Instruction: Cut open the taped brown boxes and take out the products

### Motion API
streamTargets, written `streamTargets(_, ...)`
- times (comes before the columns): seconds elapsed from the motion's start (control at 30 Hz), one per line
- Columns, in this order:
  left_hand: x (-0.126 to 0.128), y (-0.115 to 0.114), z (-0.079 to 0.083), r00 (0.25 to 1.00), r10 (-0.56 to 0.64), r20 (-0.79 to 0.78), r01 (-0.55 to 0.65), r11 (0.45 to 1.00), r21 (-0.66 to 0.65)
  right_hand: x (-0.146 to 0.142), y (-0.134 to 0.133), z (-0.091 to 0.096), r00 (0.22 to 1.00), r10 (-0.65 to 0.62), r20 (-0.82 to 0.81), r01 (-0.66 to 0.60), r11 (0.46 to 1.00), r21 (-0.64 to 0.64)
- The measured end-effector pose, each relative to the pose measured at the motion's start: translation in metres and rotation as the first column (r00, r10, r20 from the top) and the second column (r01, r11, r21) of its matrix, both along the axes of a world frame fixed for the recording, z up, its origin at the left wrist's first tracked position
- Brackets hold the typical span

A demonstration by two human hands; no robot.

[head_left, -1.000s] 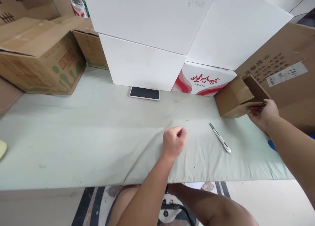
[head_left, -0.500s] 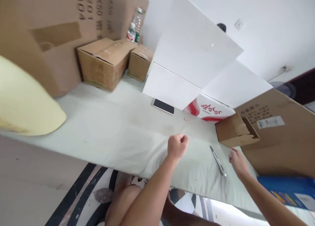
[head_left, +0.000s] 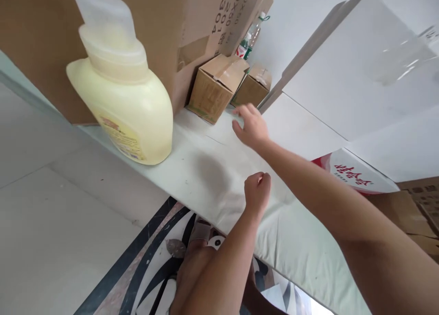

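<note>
My left hand is a closed fist just above the pale table cover, with nothing showing in it. Beyond it, my right hand reaches across the table with fingers apart and nothing visible in them. It is nearest to a small cardboard box and a larger taped cardboard box, apparently without touching either. On the left, a pale yellow detergent bottle with a translucent cap stands at the table's front edge. My right arm covers part of the table.
A large printed cardboard sheet rises at the left. Two plastic bottles stand behind the boxes. White panels line the back, above a red-and-white box. An open cardboard box lies at the right.
The view has swung left, bringing the whole detergent bottle in. My right hand has moved from the right side, across to the cardboard boxes. The phone and the box cutter no longer show.
</note>
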State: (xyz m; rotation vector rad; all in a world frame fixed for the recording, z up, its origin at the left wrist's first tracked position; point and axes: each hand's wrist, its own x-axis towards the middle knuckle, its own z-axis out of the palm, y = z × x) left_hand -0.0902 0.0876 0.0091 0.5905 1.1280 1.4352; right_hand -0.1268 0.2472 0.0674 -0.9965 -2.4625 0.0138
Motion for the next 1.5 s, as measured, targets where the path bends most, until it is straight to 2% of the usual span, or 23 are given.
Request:
streamTargets(0.07,-0.005,0.002,-0.001,0.999,0.009,0.04,-0.009,1.0,0.001,-0.048,0.03,0.008,1.0,0.011,0.005,-0.011,0.995,0.095)
streamTargets(0.17,-0.011,0.005,-0.003,0.997,-0.004,0.075,0.004,1.0,-0.005,-0.091,0.068,0.018,1.0,-0.019,0.017,0.017,0.991,0.133)
streamTargets(0.23,-0.016,0.006,-0.003,0.996,-0.017,0.088,0.018,1.0,-0.015,-0.104,0.086,0.021,0.999,-0.03,0.038,0.025,0.993,0.118)
streamTargets(0.33,-0.028,0.006,0.0,0.992,-0.024,0.126,0.028,0.999,-0.03,-0.109,0.1,0.018,0.998,-0.032,0.045,0.028,0.996,0.089)
streamTargets(0.43,-0.041,0.002,0.005,0.981,-0.02,0.195,0.028,0.999,-0.043,-0.107,0.098,0.016,0.999,-0.052,0.018,0.05,0.995,0.087)
streamTargets(0.53,-0.049,-0.001,0.01,0.965,0.027,0.261,-0.015,0.999,-0.046,-0.107,0.081,0.025,0.98,-0.194,0.042,0.191,0.979,0.077)
streamTargets(0.63,-0.052,-0.005,0.011,0.958,0.091,0.272,-0.087,0.996,-0.026,-0.106,0.056,0.038,0.932,-0.333,0.143,0.321,0.942,0.1)
streamTargets(0.73,-0.055,-0.01,0.008,0.959,0.191,0.208,-0.196,0.981,0.003,-0.091,0.033,0.047,0.898,-0.358,0.255,0.333,0.933,0.137)
streamTargets(0.83,-0.064,-0.013,0.003,0.912,0.403,0.077,-0.408,0.911,0.064,-0.049,0.018,0.043,0.92,-0.303,0.247,0.268,0.949,0.168)
streamTargets(0.9,-0.07,-0.013,-0.001,0.816,0.578,-0.014,-0.572,0.811,0.126,-0.006,0.008,0.034,0.961,-0.212,0.176,0.176,0.964,0.198)
streamTargets(0.97,-0.075,-0.01,-0.006,0.683,0.727,-0.072,-0.709,0.683,0.176,0.044,-0.008,0.025,0.986,-0.127,0.107,0.098,0.965,0.244)
streamTargets(1.03,-0.075,-0.008,-0.009,0.569,0.816,-0.104,-0.789,0.577,0.211,0.099,-0.034,0.017,0.99,-0.126,0.068,0.101,0.951,0.293)
streamTargets(1.07,-0.074,-0.007,-0.01,0.543,0.831,-0.119,-0.799,0.555,0.232,0.127,-0.05,0.014,0.988,-0.147,0.05,0.125,0.942,0.313)
streamTargets(1.13,-0.067,-0.006,-0.01,0.555,0.818,-0.152,-0.767,0.574,0.288,0.184,-0.089,0.01,0.979,-0.196,0.053,0.167,0.927,0.335)
streamTargets(1.2,-0.057,-0.007,-0.007,0.625,0.758,-0.187,-0.669,0.644,0.372,0.239,-0.13,0.006,0.964,-0.26,0.054,0.226,0.91,0.347)
streamTargets(1.27,-0.042,-0.007,-0.002,0.751,0.62,-0.228,-0.483,0.751,0.45,0.289,-0.171,-0.002,0.933,-0.359,0.019,0.333,0.882,0.334)
streamTargets(1.33,-0.022,-0.007,0.004,0.872,0.407,-0.271,-0.242,0.841,0.484,0.332,-0.212,-0.017,0.847,-0.519,-0.118,0.531,0.806,0.263)
streamTargets(1.4,0.001,-0.007,0.01,0.929,0.214,-0.301,-0.045,0.874,0.484,0.361,-0.254,-0.04,0.708,-0.658,-0.258,0.701,0.7,0.139)
streamTargets(1.43,0.013,-0.007,0.011,0.937,0.157,-0.313,0.013,0.877,0.48,0.369,-0.276,-0.053,0.644,-0.707,-0.293,0.752,0.655,0.071)
streamTargets(1.47,0.026,-0.007,0.013,0.937,0.123,-0.327,0.049,0.88,0.473,0.372,-0.297,-0.067,0.602,-0.743,-0.293,0.777,0.63,-0.002)
streamTargets(1.5,0.038,-0.006,0.014,0.933,0.105,-0.345,0.071,0.885,0.46,0.37,-0.316,-0.08,0.601,-0.755,-0.264,0.766,0.638,-0.081)
